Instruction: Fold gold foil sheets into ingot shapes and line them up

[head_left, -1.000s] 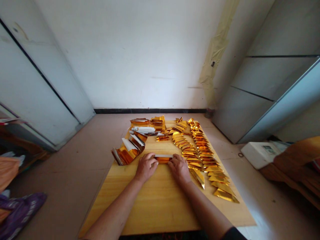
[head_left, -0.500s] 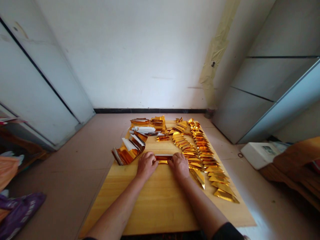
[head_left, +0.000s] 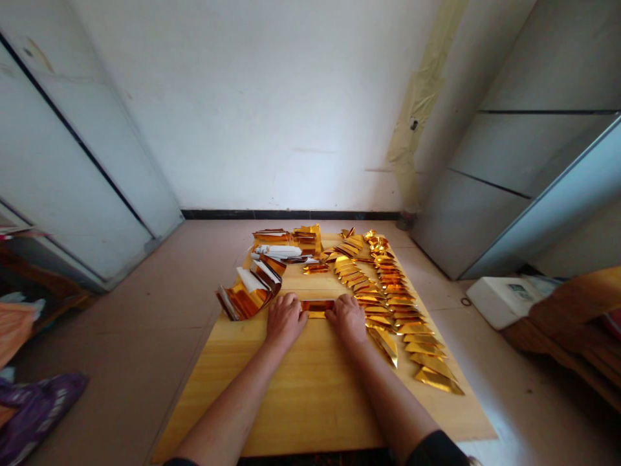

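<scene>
A narrow strip of gold foil paper (head_left: 317, 307) lies flat on the wooden table (head_left: 310, 395), folded lengthwise. My left hand (head_left: 284, 319) presses its left end and my right hand (head_left: 348, 318) presses its right end, fingers curled over the paper. Just left of my left hand stands a curled stack of unfolded gold sheets (head_left: 250, 291) with white backs. Right of my right hand run two rows of folded gold pieces (head_left: 392, 304), overlapping like tiles from the far edge toward me.
More gold stacks (head_left: 291, 244) sit at the table's far edge. A white box (head_left: 504, 299) rests on the floor at right beside wooden furniture. Grey cabinets flank both sides; purple and orange cloth lies at lower left.
Both hands slid slightly away from me along the strip, and the white edge of the paper has been folded under, leaving only gold showing.
</scene>
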`<state>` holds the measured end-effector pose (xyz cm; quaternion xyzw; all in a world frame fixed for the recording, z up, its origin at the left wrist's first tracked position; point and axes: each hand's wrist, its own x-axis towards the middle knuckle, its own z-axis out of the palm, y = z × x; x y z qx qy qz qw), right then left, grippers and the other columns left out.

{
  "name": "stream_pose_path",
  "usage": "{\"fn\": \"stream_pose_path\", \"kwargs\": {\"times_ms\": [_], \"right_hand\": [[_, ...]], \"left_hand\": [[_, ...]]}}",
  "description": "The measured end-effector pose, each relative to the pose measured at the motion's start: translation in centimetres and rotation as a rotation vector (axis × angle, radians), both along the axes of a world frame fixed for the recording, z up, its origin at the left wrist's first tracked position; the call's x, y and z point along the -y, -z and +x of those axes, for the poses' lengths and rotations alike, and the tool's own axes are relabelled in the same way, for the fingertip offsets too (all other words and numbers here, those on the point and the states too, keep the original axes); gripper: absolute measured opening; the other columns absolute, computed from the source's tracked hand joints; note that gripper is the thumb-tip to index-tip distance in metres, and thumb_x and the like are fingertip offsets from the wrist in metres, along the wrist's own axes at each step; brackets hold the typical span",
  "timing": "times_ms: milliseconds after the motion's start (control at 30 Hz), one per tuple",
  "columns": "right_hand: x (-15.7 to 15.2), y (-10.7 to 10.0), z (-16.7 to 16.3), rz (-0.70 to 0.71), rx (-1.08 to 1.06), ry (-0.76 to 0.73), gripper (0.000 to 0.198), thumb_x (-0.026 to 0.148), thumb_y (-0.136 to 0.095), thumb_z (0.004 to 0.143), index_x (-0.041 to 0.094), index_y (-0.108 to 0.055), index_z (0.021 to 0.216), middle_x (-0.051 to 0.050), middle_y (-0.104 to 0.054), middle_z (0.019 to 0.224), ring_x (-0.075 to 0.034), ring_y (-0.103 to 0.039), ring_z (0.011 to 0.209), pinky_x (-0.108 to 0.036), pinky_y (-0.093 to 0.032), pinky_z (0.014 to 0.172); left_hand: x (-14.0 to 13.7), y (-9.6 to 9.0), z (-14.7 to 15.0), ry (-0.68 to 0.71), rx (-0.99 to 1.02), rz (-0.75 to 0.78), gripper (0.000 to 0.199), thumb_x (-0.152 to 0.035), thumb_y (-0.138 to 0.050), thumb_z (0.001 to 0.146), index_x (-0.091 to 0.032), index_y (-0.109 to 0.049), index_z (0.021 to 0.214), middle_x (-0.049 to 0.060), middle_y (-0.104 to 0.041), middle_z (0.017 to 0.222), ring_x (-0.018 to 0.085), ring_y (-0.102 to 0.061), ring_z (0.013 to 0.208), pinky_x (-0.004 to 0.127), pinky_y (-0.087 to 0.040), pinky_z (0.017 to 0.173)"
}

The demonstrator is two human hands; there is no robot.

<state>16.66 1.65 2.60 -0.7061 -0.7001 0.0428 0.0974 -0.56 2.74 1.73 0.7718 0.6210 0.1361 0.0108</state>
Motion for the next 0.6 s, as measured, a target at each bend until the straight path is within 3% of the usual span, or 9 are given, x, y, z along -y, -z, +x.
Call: {"fn": "stream_pose_path", "kwargs": {"times_ms": [267,400,500,600], "right_hand": [[0.0,0.0,-0.1,-0.005,0.036,0.004,0.02,0.038,-0.054,0.086,0.02,-0.063,0.088,-0.006,-0.06,0.102,-0.022,-0.05,0.099,-0.03,-0.037,0.073],[0.2,0.0,-0.1,0.015,0.04,0.007,0.019,0.038,-0.055,0.086,0.02,-0.061,0.092,-0.007,-0.058,0.103,-0.022,-0.05,0.099,-0.03,-0.037,0.074],[0.3,-0.1,-0.4,0.062,0.066,0.002,0.017,0.035,-0.053,0.088,0.02,-0.059,0.095,-0.008,-0.056,0.105,-0.022,-0.049,0.099,-0.03,-0.037,0.073],[0.3,-0.2,-0.8,0.11,0.119,-0.057,0.013,0.026,-0.047,0.092,0.021,-0.058,0.096,-0.008,-0.055,0.102,-0.023,-0.047,0.097,-0.032,-0.035,0.074]], "left_hand": [[0.5,-0.1,0.6,-0.049,-0.015,-0.006,0.013,-0.03,-0.054,0.082,-0.021,-0.062,0.085,0.007,-0.057,0.105,0.025,-0.048,0.1,0.039,-0.036,0.084],[0.9,0.0,0.7,-0.087,0.043,0.067,0.01,-0.026,-0.056,0.081,-0.02,-0.06,0.088,0.008,-0.057,0.105,0.025,-0.048,0.098,0.038,-0.036,0.083],[1.2,0.1,0.7,-0.027,0.06,0.154,0.011,-0.025,-0.055,0.083,-0.023,-0.061,0.092,0.009,-0.055,0.111,0.026,-0.047,0.101,0.04,-0.035,0.084],[1.4,0.2,0.9,0.058,0.021,0.17,0.013,-0.026,-0.05,0.087,-0.024,-0.063,0.09,0.009,-0.057,0.103,0.025,-0.046,0.097,0.04,-0.033,0.081]]}}
